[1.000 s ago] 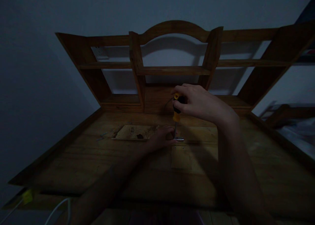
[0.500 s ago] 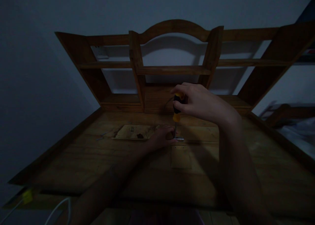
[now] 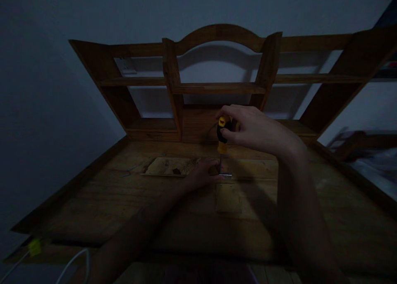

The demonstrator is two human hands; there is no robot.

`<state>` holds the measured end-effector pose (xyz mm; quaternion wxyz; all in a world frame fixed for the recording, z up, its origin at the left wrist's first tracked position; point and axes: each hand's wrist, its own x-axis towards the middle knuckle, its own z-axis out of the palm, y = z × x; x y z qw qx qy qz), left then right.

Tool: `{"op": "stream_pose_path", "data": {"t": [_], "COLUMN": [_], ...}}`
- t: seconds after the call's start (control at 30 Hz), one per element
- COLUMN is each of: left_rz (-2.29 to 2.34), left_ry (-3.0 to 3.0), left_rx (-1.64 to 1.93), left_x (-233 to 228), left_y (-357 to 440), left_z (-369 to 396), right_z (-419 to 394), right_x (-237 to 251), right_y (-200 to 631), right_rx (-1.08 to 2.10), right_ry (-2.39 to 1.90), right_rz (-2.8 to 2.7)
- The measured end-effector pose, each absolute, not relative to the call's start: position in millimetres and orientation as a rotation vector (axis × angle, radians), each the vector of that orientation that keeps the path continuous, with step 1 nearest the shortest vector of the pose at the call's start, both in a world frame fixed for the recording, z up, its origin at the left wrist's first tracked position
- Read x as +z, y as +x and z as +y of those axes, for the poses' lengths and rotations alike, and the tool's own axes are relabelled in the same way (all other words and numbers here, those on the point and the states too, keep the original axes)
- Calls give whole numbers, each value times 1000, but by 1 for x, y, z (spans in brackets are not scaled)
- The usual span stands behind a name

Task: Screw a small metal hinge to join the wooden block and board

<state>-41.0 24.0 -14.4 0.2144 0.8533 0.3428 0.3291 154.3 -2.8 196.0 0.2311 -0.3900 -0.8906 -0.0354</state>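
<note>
Right, left hand [image 3: 203,173] rests fingers-down beside the metal bracket [image 3: 226,175] mid-desk [image 3: 102,201], right hand [image 3: 251,128] clamps the upright screwdriver [image 3: 222,138] onto it; best kept vertical, pressed down while turning.

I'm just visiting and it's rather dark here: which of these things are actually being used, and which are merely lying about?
In use:
- right hand gripping the yellow-and-black-handled screwdriver, held upright
- left hand resting by its tip
- small silvery metal bracket on the wooden desk top

Lying about:
- wooden arched shelf unit behind
- white cable at the near left edge
- small yellow item, too dim to identify
</note>
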Motion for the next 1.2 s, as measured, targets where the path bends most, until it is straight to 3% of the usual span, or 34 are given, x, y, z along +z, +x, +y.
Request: {"op": "stream_pose_path", "data": {"t": [0.3, 0.53, 0.73, 1.0, 1.2], "left_rz": [937, 926, 965, 985, 990], "left_ry": [2366, 2346, 2378, 2380, 2393], "left_rx": [919, 920, 929, 857, 891], "left_x": [-17, -17, -19, -12, -11], "left_y": [-41, -41, -42, -40, -40], "left_z": [26, 27, 28, 25, 23], "right_z": [1, -4, 1, -3, 2], "right_x": [192, 196, 191, 195, 192], "right_y": [149, 153, 152, 155, 152], "right_rx": [-235, -73, -223, -65, -231], "right_ry": [-1191, -1078, -1188, -1047, -1165], "right_rz": [-2398, -2449, -2393, -2442, -2385]}}
